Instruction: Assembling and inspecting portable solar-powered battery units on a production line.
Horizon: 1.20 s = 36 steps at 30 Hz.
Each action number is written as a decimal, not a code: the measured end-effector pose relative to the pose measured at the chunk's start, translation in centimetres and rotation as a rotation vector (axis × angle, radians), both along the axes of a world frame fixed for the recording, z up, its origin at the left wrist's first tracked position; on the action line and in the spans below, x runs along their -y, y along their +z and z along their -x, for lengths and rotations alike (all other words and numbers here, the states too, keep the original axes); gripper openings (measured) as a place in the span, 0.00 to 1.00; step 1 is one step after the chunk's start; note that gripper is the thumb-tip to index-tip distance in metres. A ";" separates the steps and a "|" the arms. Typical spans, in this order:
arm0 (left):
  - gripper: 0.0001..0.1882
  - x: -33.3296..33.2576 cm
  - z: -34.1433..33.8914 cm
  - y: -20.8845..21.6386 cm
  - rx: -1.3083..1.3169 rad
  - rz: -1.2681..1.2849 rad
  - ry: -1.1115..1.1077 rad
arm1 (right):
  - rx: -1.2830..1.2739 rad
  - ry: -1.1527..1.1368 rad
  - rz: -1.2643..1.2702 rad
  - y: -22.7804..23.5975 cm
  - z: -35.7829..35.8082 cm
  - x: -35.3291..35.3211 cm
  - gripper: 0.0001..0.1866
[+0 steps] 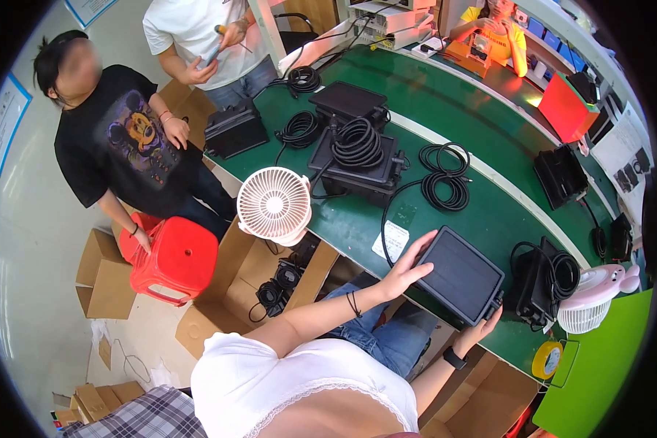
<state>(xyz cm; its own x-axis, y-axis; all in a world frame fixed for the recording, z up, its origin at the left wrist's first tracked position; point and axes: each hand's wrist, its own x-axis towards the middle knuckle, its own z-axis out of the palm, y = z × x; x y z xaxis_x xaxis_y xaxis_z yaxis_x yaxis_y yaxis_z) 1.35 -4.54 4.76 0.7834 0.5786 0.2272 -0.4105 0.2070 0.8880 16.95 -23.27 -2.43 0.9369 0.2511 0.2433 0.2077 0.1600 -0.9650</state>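
Observation:
A black rectangular box (461,275) with a flat dark panel on top is between my hands at the near edge of the green table. My left hand (409,271) grips its left side, with the thumb on the top rim. My right hand (480,332) holds the lower right corner, by a latch; its fingers are partly hidden under the box. A black cable (385,226) runs from near the left hand to a coil (445,177). Just right of the box stands another black box (534,281), with a coiled cable (564,274) on it.
More black boxes (358,157) with cable coils are stacked on the green table (343,226). A white fan (274,206), a pink fan (588,298) and yellow tape (547,359) stand along the edge. Cardboard boxes (219,306) lie below. A person (135,139) touches a red stool (179,255).

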 end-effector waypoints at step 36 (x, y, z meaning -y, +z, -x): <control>0.17 -8.9 12.5 9.8 -0.529 -0.852 1.024 | -0.133 -0.042 -0.118 -3.2 -0.6 -0.4 0.22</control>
<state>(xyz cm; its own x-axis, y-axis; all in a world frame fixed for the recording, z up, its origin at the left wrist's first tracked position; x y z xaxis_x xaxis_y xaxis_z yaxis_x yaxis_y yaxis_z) -11.13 4.34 14.55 0.2128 0.7678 0.6043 0.3616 -0.6364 0.6813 17.56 -22.84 -5.62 0.9717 0.1887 0.1421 0.0884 0.2674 -0.9595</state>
